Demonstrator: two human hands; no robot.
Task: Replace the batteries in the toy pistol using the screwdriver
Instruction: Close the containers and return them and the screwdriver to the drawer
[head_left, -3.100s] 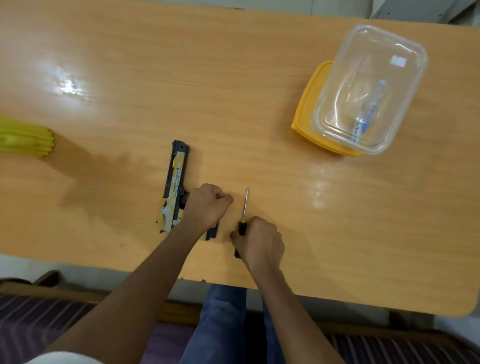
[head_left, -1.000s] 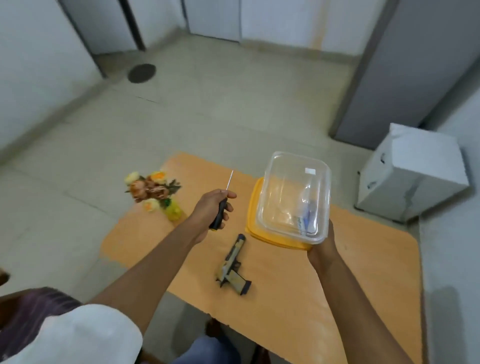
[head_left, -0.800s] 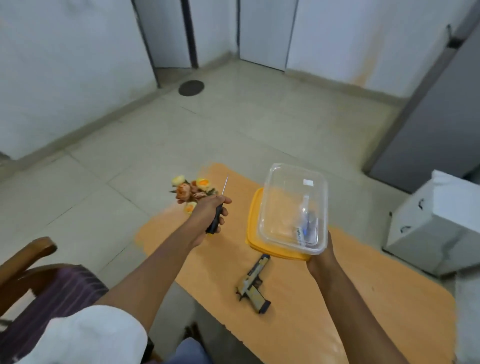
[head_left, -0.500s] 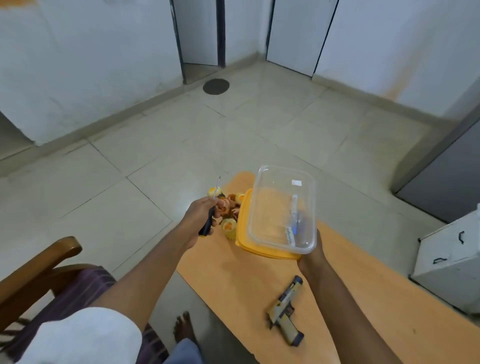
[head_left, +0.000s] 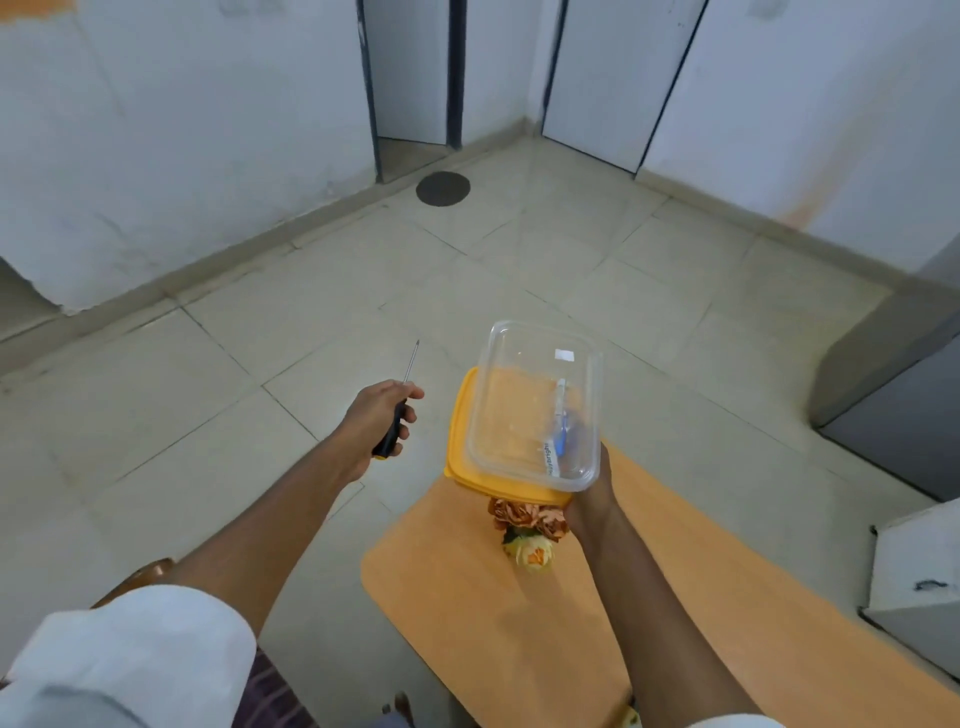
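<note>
— Where is the screwdriver (head_left: 399, 410), and which way does it lie?

— In the left hand (head_left: 378, 427), held out over the floor, left of the table. The fingers are curled round the black handle, whose yellow butt end shows at the bottom of the fist. Its long axis runs nearly upright in the head view, tilted a little to the right, with the thin metal shaft pointing up and away from the person.

— And the right hand (head_left: 589, 501)?

— It grips the near end of a clear plastic container (head_left: 535, 410) from beneath, thumb against the side wall. The container sits on a yellow lid (head_left: 457, 441), and both are carried together, long axis pointing away from the person. Inside lies what looks like a small packet with blue and white print; it is too blurred to say for certain what it is.

— What is under them?

— An orange wooden table (head_left: 519, 623) with a rounded corner, running off toward the lower right. A bunch of artificial flowers (head_left: 530, 530), brownish-orange and yellow, lies on it just below the lifted container.

— The room?

— Pale tiled floor (head_left: 260, 364) with a dark round drain cover (head_left: 442, 188) near the far wall, white walls with dark-framed doors, and a white cabinet (head_left: 914, 582) at the right edge. White sleeves show at the bottom.
</note>
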